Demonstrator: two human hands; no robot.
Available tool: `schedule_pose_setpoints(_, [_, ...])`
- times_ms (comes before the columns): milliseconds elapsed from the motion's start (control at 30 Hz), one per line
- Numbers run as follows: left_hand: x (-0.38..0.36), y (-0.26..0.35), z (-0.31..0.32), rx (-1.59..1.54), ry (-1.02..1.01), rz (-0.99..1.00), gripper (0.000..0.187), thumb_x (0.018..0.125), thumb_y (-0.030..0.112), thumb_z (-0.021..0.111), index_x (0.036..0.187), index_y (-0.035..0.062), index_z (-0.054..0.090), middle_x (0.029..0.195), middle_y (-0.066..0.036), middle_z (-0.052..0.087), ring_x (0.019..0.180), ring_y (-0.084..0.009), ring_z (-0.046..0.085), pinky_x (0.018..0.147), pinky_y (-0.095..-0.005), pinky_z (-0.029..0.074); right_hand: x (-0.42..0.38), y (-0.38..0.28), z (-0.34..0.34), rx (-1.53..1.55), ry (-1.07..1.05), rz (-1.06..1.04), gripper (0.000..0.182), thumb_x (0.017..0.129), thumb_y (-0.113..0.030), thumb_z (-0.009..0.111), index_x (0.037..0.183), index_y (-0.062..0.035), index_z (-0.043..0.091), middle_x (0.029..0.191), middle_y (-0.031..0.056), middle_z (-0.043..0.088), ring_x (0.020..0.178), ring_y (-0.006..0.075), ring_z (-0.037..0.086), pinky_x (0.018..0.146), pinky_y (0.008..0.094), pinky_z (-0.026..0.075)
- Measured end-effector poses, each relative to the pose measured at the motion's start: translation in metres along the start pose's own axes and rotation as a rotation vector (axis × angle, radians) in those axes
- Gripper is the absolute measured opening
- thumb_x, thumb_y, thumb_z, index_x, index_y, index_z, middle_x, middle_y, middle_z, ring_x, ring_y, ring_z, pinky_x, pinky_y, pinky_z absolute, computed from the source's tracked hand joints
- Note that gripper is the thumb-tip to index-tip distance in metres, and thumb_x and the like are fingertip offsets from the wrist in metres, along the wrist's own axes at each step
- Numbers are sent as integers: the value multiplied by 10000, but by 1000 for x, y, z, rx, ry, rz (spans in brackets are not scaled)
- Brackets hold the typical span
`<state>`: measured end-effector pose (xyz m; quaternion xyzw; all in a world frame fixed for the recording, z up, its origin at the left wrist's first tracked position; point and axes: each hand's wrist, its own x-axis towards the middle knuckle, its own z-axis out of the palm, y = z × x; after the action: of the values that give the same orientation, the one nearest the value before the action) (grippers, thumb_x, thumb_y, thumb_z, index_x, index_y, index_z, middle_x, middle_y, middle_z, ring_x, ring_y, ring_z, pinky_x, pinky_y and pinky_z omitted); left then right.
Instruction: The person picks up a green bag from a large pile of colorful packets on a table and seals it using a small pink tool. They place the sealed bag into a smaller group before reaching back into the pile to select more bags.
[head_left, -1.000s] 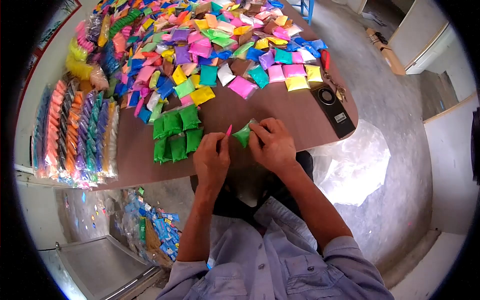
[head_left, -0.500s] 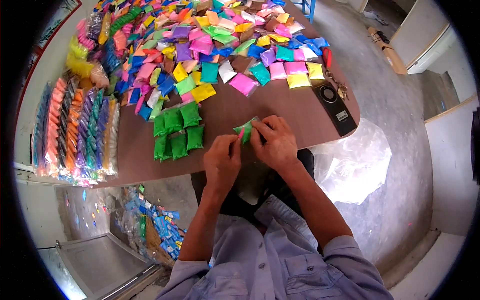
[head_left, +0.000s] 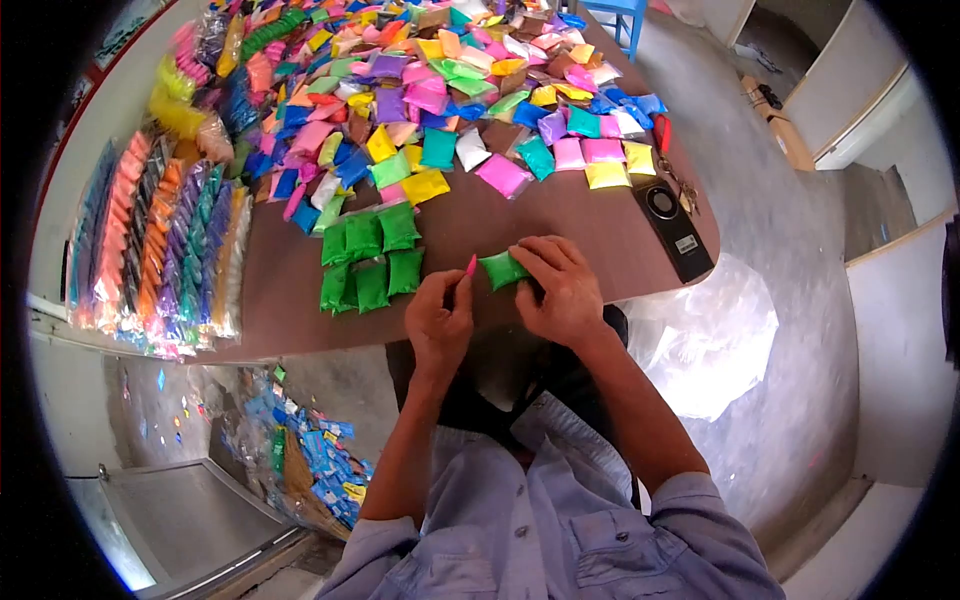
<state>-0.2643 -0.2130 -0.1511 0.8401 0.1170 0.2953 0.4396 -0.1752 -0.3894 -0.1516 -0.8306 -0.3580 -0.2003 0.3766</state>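
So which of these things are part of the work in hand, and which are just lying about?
Seemingly in use:
pink pointed item, in the left hand
green packet, in the right hand
probably the grouped green packets

Likely just lying about:
black phone-like device
keys
clear plastic on the floor

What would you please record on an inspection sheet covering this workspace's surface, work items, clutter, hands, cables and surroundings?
Surface: brown table, largely covered towards the back.
Work items: one green packet in hand; other green packets in two rows; slim pink item.
Clutter: heap of coloured packets; plastic-wrapped bundles; black phone-like item; keys.
Hands: left hand pinches the pink item; right hand grips the packet.
Cables: nothing seen.
Surroundings: clear plastic and blue packaging on the grey floor; blue stool behind.
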Motion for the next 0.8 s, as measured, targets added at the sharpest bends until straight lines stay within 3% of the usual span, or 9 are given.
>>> schedule_pose_setpoints(300, [-2, -3, -4, -103, 43, 14, 66, 958, 55, 701, 996, 2, 699, 816, -76, 678, 704, -125, 624, 654, -287, 513, -16, -20, -8, -23, -94, -7, 425, 761, -131, 791, 1173, -58, 717, 1166, 125, 692, 1094, 350, 654, 944, 464, 534])
schedule_pose_setpoints(433, [-1, -6, -6, -192, 30, -10, 78, 964, 63, 700, 1001, -6, 700, 799, -44, 670, 700, -92, 604, 642, -265, 498, -27, -24, -8, -15, -31, 32, 343, 849, -174, 780, 1173, -82, 717, 1130, 113, 713, 1033, 332, 678, 867, 460, 547])
schedule_pose_setpoints(500, [0, -2, -10, -292, -5, -176, 91, 967, 69, 706, 1004, -14, 703, 794, -5, 658, 710, -59, 581, 637, -241, 478, -31, -30, -7, 11, 18, 75, 301, 885, -164, 762, 1172, -84, 719, 1097, 125, 724, 988, 332, 696, 830, 455, 560])
schedule_pose_setpoints(600, [1, 7, -13, -246, -21, -215, 101, 969, 74, 711, 1001, -22, 705, 805, 22, 646, 712, -42, 562, 635, -225, 464, -37, -32, -5, 146, 39, 280, 232, 940, -148, 721, 1156, -63, 722, 986, 160, 741, 851, 341, 720, 742, 413, 577])
schedule_pose_setpoints(667, [-2, 18, -16, -255, -53, -200, 102, 963, 71, 713, 1005, -21, 706, 812, 3, 664, 712, -54, 576, 637, -236, 474, -45, -28, -1, 195, 66, 449, 174, 1000, -125, 676, 1115, -3, 725, 801, 87, 706, 640, 104, 654, 564, 259, 511])
schedule_pose_setpoints(700, [-5, 22, -16, -263, -83, -186, 103, 957, 68, 716, 1010, -20, 708, 820, -16, 683, 712, -66, 590, 640, -246, 483, -47, -28, -1, 194, 67, 454, 174, 1000, -125, 676, 1115, -3, 725, 801, 87, 706, 640, 104, 654, 564, 258, 511])
schedule_pose_setpoints(733, [-9, 26, -15, -262, -89, -189, 103, 957, 68, 716, 1010, -20, 708, 820, -16, 683, 712, -66, 590, 640, -246, 483, -49, -30, -2, 276, 60, 578, 183, 990, -148, 690, 1102, -6, 721, 844, 127, 727, 694, 161, 696, 626, 297, 539])
schedule_pose_setpoints(767, [-13, 29, -13, -222, -117, -87, 109, 949, 70, 726, 1025, -8, 718, 837, -39, 699, 737, -100, 624, 651, -272, 498, -52, -31, -1, 359, 54, 703, 194, 980, -171, 704, 1089, -10, 717, 888, 167, 747, 749, 218, 738, 687, 336, 567])
schedule_pose_setpoints(800, [-15, 32, -10, -182, -144, 15, 120, 941, 72, 736, 1040, 5, 728, 854, -62, 715, 763, -134, 658, 661, -298, 514, -54, -32, 1, 359, 53, 707, 194, 980, -171, 704, 1089, -10, 717, 888, 167, 747, 749, 218, 738, 687, 336, 567])
